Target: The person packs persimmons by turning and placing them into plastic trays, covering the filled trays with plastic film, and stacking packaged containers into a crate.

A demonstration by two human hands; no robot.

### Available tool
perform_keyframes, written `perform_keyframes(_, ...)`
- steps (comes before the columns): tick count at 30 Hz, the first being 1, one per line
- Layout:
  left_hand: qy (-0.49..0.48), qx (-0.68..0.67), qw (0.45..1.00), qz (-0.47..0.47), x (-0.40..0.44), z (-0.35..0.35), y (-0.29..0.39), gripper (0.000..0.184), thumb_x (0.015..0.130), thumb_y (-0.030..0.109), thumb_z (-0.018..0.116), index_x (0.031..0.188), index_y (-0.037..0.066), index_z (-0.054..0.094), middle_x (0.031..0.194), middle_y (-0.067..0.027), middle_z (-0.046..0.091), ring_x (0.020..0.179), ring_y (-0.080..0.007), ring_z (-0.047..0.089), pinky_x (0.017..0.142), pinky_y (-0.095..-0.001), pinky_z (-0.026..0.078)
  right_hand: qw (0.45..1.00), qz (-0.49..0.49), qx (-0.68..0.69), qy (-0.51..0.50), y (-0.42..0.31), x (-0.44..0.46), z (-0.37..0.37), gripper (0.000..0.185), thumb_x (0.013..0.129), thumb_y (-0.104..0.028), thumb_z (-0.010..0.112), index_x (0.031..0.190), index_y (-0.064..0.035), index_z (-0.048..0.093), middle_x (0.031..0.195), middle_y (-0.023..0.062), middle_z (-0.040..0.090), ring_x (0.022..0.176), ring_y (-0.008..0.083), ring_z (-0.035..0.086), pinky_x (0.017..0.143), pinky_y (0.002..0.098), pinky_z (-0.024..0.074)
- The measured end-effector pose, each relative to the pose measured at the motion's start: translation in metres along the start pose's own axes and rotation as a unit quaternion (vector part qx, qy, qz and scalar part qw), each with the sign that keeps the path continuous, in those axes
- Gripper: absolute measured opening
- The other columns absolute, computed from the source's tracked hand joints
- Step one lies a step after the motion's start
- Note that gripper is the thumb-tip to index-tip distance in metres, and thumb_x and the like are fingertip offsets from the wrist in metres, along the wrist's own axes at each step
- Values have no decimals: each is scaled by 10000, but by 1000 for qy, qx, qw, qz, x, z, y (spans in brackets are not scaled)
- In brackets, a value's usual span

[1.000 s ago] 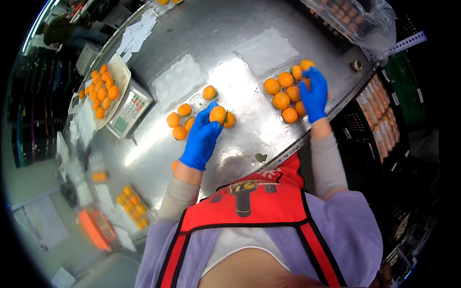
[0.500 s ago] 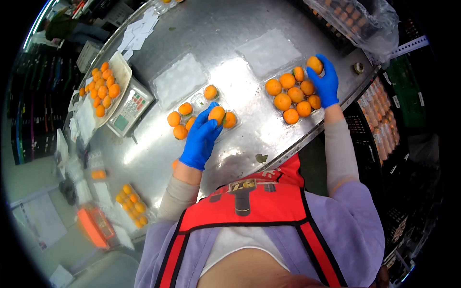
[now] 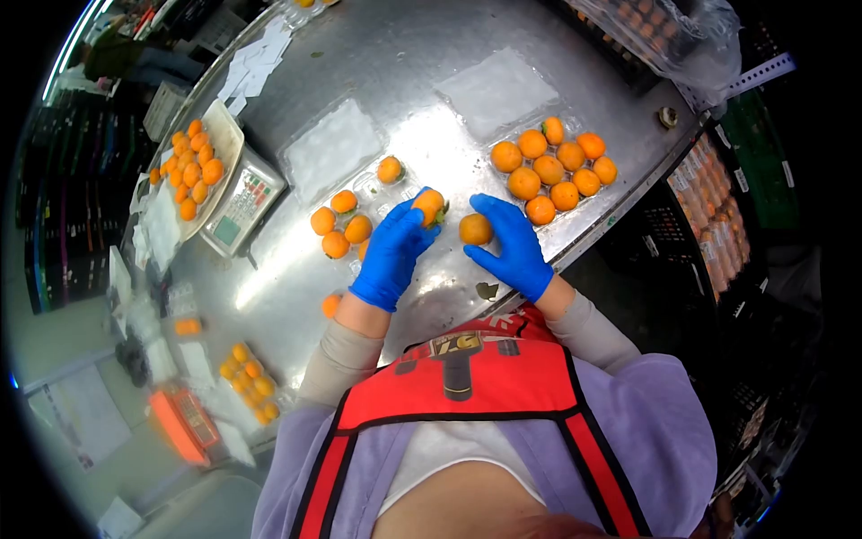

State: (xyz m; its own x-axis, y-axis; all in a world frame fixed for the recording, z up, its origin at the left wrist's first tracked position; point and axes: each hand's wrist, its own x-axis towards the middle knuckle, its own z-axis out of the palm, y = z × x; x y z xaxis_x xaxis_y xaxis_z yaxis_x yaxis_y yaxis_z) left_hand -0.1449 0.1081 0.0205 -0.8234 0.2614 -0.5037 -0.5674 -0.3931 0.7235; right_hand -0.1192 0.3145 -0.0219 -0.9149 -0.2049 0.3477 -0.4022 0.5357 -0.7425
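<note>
Both my hands wear blue gloves above the metal table (image 3: 350, 58). My left hand (image 3: 395, 247) is closed on a persimmon (image 3: 429, 205) with a green calyx, over the clear fruit tray (image 3: 366, 184) in the middle. To its right, my right hand (image 3: 514, 247) grips a duller orange persimmon (image 3: 476, 229) between thumb and fingers. Several persimmons lie in the middle tray, partly hidden by my left hand. A fuller tray of persimmons (image 3: 548, 169) stands beyond my right hand, its upper corner spot bare.
Left stands a scale (image 3: 242, 211) bearing a fruit pack (image 3: 190, 166). Another persimmon pack (image 3: 249, 382) and an orange device (image 3: 184, 422) are at lower left. White paper slips (image 3: 256, 58) lie at the back. Crates with packed fruit (image 3: 709, 220) stand right of the table edge.
My right hand has moved from the right tray's upper corner toward my left hand, carrying a persimmon. My left hand has shifted slightly right with its persimmon, which now shows its calyx.
</note>
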Motion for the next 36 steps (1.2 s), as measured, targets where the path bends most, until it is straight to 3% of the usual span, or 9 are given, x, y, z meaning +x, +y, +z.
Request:
perform_keyframes(4, -65, 102, 992, -18, 0, 6, -9, 487, 835, 235, 639, 1251, 22, 501, 1129, -65, 567, 1025, -149, 532, 907, -282, 421, 995, -56, 82, -22, -30, 13, -16, 614, 708, -186, 729, 1263, -72, 493, 1235, 158, 518, 1089, 325, 533, 916, 388, 432)
perform_keyframes(9, -76, 212, 974, 20, -4, 13, -16, 560, 839, 178, 657, 1317, 11, 419, 1175, -116, 532, 1089, -169, 506, 939, -291, 410, 996, -41, 75, 7, -10, 17, -18, 443, 728, -138, 707, 1141, -67, 561, 1091, 123, 593, 990, 280, 583, 837, 339, 473)
perform_keyframes(14, -38, 204, 974, 88, 2, -2, -17, 546, 883, 155, 577, 1366, 28, 355, 1188, -110, 529, 1082, -174, 511, 952, -302, 410, 947, 147, 180, 223, 107, 44, -55, 423, 775, -77, 656, 1163, -39, 493, 1120, 78, 526, 1020, 182, 528, 878, 290, 443)
perform_keyframes(16, 1, 202, 974, 104, -2, -5, -11, 534, 892, 168, 564, 1366, 31, 359, 1213, -108, 521, 1079, -180, 515, 957, -303, 407, 950, 194, 47, 240, 156, 58, -83, 406, 761, -94, 659, 1135, -60, 503, 1084, 76, 547, 987, 178, 547, 842, 295, 457)
perform_keyframes(19, 40, 190, 973, 121, -3, -23, -1, 537, 890, 167, 566, 1367, 35, 360, 1240, -105, 511, 1066, -173, 524, 946, -288, 409, 948, 174, -142, 225, 212, 72, -99, 379, 751, -145, 659, 1099, -77, 522, 1015, 88, 592, 924, 188, 581, 805, 309, 469)
perform_keyframes(22, 147, 125, 966, 174, -11, -55, 24, 523, 859, 124, 589, 1337, 31, 398, 1216, -96, 530, 1046, -159, 532, 890, -269, 431, 971, 214, -4, 110, 237, 72, -105, 397, 752, -183, 684, 1097, -57, 535, 1013, 104, 608, 926, 198, 587, 810, 318, 472)
perform_keyframes(28, 311, 113, 924, 191, -50, -116, 56, 467, 872, 230, 549, 1308, 89, 461, 1162, -25, 583, 995, -156, 555, 911, -283, 386, 968, 233, -32, 90, 231, 57, -117, 361, 802, -182, 660, 1114, -49, 536, 1029, 102, 612, 908, 177, 591, 803, 308, 472)
perform_keyframes(32, 318, 138, 916, 200, -48, -128, 36, 472, 867, 203, 564, 1304, 59, 462, 1182, -50, 567, 1003, -159, 551, 902, -288, 403, 961, 231, -144, 58, 228, 57, -116, 313, 839, -195, 616, 1111, -49, 566, 1013, 104, 630, 882, 187, 608, 799, 305, 476)
perform_keyframes(36, 258, 228, 904, 252, -35, -105, 20, 533, 829, 88, 634, 1316, 23, 428, 1220, -108, 518, 1045, -160, 528, 876, -301, 450, 972, 185, -77, 125, 219, 59, -108, 307, 844, -212, 609, 1109, -56, 592, 1003, 111, 631, 881, 201, 608, 798, 302, 474)
